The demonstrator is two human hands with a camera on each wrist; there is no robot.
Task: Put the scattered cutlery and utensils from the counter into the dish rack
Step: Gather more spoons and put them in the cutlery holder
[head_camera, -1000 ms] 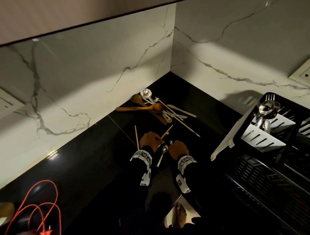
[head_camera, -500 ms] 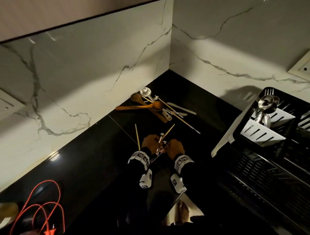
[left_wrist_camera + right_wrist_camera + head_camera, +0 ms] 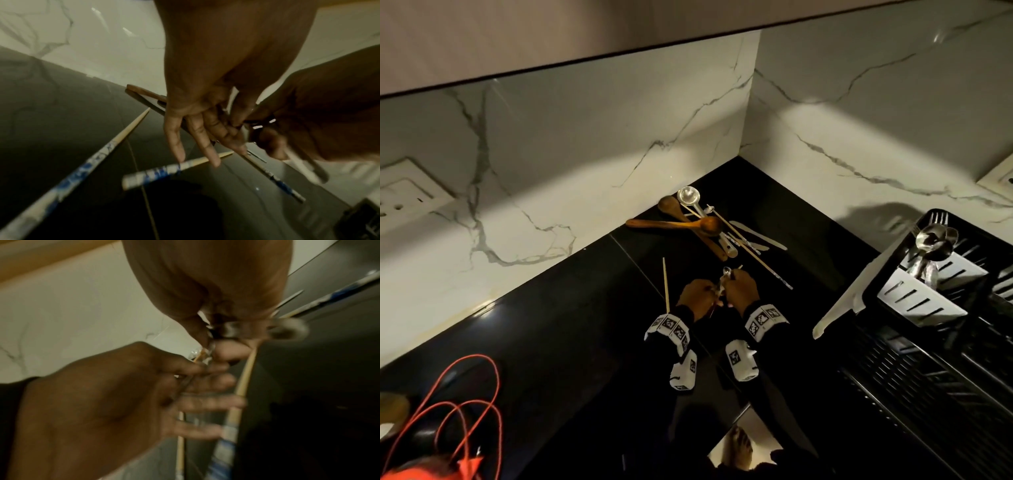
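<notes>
- Head view: left hand [image 3: 697, 296] and right hand [image 3: 741, 289] meet over the black counter [image 3: 571, 329], knuckles up, a small metal spoon [image 3: 725, 275] standing between them with its bowl just above the right hand's fingers.
- Head view: a chopstick [image 3: 665, 284] lies on the counter just left of the left hand; the scattered pile [image 3: 702, 222] of wooden spoons, a steel ladle and more chopsticks lies beyond the hands near the wall corner.
- Head view: the dish rack [image 3: 935, 308] stands well apart to the right, steel spoons [image 3: 931, 240] upright in its white cutlery holder.
- Left wrist view: left hand [image 3: 205, 97] shows three fingers [image 3: 174, 141] straight and spread downward, while thumb and forefinger pinch the metal piece where the right hand [image 3: 318, 121] meets it; a blue-patterned chopstick [image 3: 156, 172] crosses under the fingertips, another [image 3: 82, 167] lies to the left. The head view hides this finger spread.
- Right wrist view, blurred: right hand [image 3: 216, 288] curls its fingers round the spoon [image 3: 287, 329], whose bowl juts out to the right; a chopstick [image 3: 240, 389] runs down by the left hand's [image 3: 102, 402] extended fingers.
</notes>
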